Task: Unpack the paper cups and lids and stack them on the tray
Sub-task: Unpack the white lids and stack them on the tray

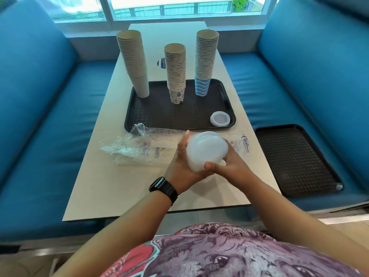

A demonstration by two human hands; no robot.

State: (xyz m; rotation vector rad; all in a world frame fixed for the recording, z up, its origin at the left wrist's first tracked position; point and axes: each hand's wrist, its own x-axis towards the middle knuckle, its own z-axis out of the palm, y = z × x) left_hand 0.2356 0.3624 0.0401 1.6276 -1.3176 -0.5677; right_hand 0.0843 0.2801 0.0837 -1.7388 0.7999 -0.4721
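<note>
Holding the lid stack (206, 150) clamped between both hands (184, 162) (225, 166) near the tray (179, 118); three cup stacks (175, 74) and one lid (220, 118) placed, lids remain.

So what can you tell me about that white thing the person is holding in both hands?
It looks like a stack of lids, milky and translucent, plastic by the look of it, blurred so single lids cannot be counted. It is held above the table's near part, in front of the black tray. The left hand cups it from the left with its fingers straight up; the right hand grips it from the right and below, thumb across the bottom edge.
</note>
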